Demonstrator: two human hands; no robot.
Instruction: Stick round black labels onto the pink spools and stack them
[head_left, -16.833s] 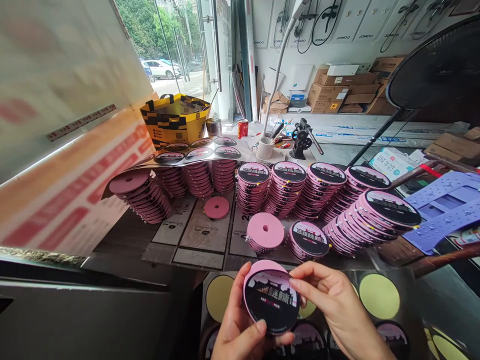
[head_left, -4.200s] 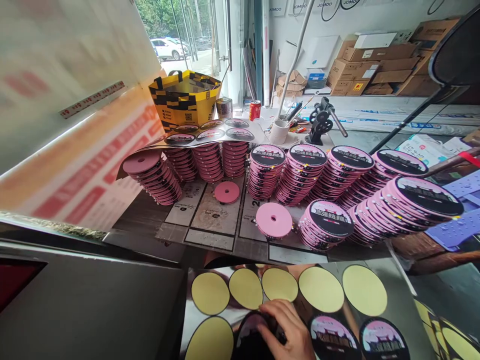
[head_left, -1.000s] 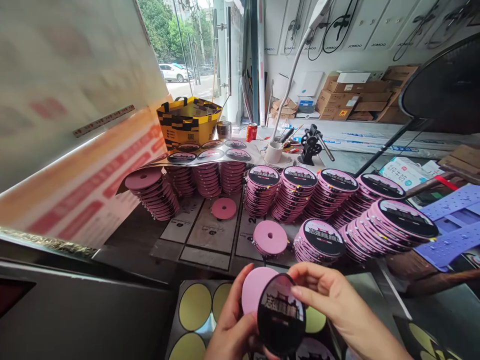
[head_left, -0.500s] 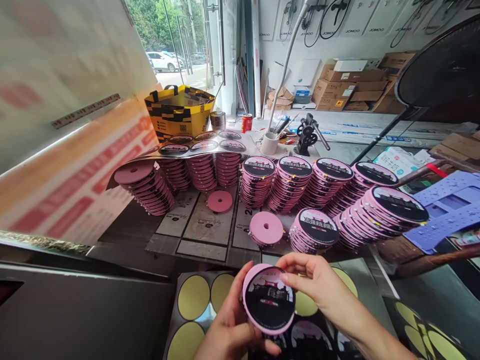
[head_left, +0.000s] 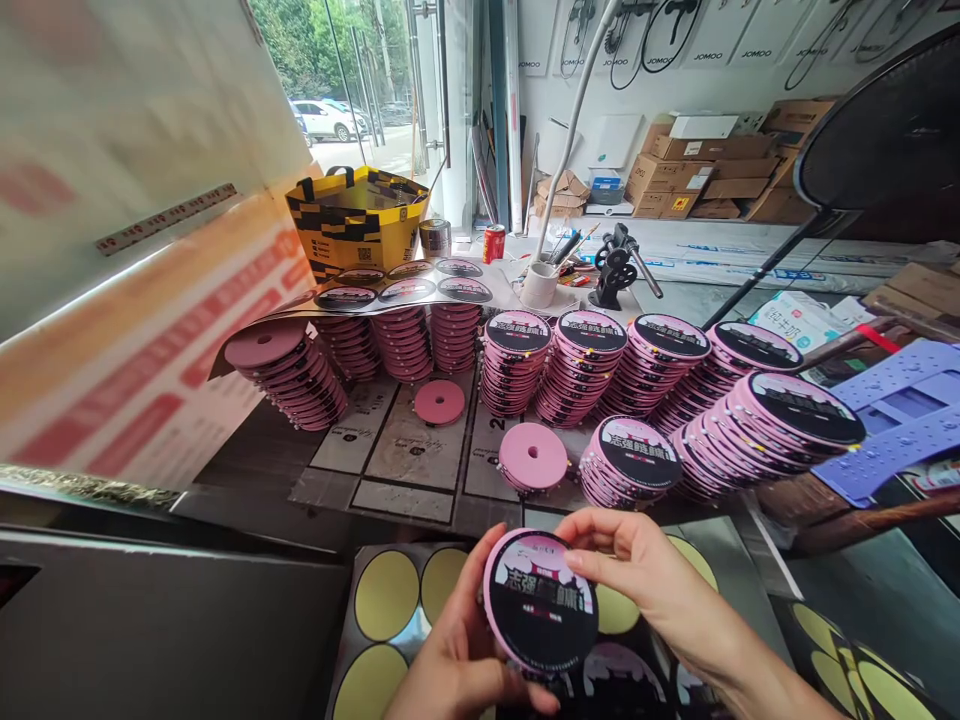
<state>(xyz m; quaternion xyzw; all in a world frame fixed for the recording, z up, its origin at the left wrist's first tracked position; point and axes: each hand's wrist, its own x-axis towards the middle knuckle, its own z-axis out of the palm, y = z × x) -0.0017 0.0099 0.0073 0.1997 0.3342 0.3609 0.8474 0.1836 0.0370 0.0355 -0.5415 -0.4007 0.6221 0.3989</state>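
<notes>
My left hand (head_left: 465,640) is closed around a pink foam spool (head_left: 491,625), gripping it by its edge with the thumb below. Over the spool's face lies a round black-and-pink sticker (head_left: 544,625) with pale lettering, leaving a thin pink rim at the left. My right hand (head_left: 622,555) pinches the sticker's upper right edge between thumb and fingers. Beneath both hands is a sticker sheet (head_left: 424,655) with several yellowish bare circles (head_left: 388,595) and some dark printed stickers (head_left: 622,680).
Beyond my hands stand several stacks of labelled pink spools (head_left: 637,455). Unlabelled spools (head_left: 532,455) lie in front, with more stacks (head_left: 285,375) at left. A second sticker sheet (head_left: 405,290) rests on stacks. Behind are a yellow bag (head_left: 367,225), red can (head_left: 493,243) and black fan (head_left: 885,140).
The sticker now covers more of the spool's face, where a wider pink crescent showed at upper left. Its lettering faces me more clearly. Both hands stay nearly in place.
</notes>
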